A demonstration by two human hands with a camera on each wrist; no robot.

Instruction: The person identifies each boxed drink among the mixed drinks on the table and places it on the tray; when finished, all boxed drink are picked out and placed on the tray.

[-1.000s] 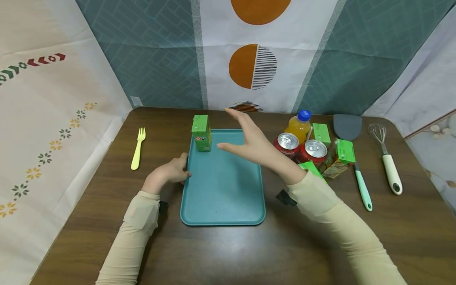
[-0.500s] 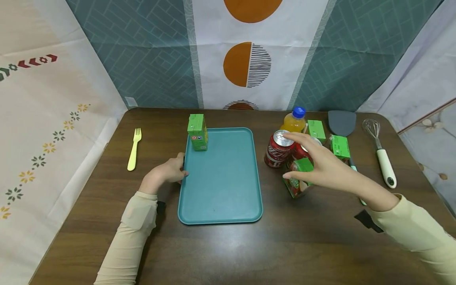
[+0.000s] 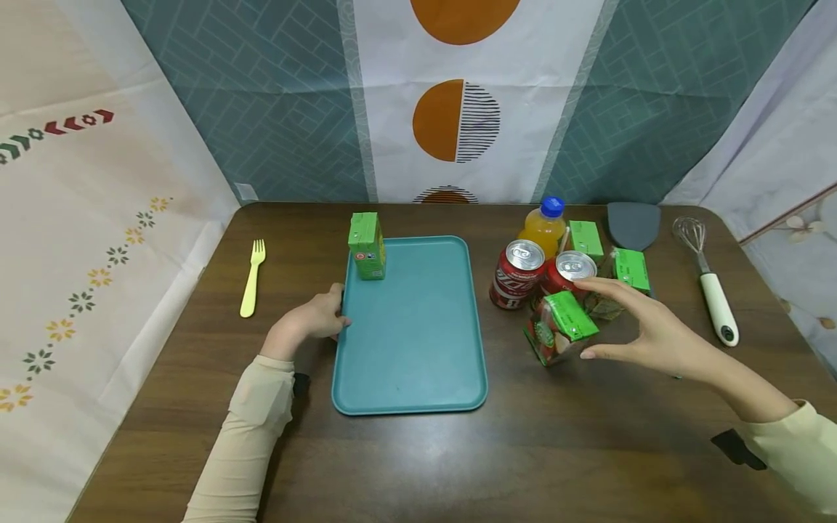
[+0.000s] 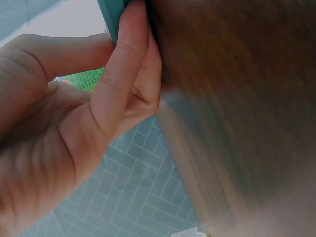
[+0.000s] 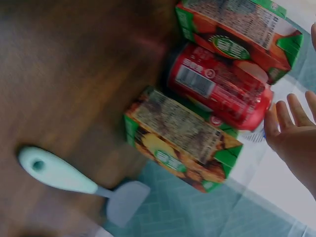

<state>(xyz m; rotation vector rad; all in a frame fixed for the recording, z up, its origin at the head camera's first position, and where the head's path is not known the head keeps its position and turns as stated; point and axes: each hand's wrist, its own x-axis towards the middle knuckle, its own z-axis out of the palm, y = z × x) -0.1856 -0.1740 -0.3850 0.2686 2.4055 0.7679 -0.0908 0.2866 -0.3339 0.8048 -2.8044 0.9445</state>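
My left hand (image 3: 312,318) pinches the left rim of a blue-green tray (image 3: 412,341) between thumb and fingers; the left wrist view shows the tray's edge (image 4: 112,15) between them. On the tray's far left corner stands a green drink carton (image 3: 368,247). My right hand (image 3: 654,338) is spread, thumb and fingers apart, just right of a red and green juice carton (image 3: 552,334). Whether a fingertip touches that carton cannot be seen. Behind it are two red soda cans, a left can (image 3: 516,274) and a right can (image 3: 570,270).
An orange drink bottle (image 3: 544,226) and two more cartons, a rear carton (image 3: 585,238) and a right carton (image 3: 631,269), crowd around the cans. Farther right lie a spatula (image 3: 633,225) and a whisk (image 3: 718,305). A yellow fork (image 3: 253,280) lies left of the tray.
My right hand has moved from above the tray rightward, passing over the cans, to the right side of the front carton. My left hand has stayed on the tray's rim.
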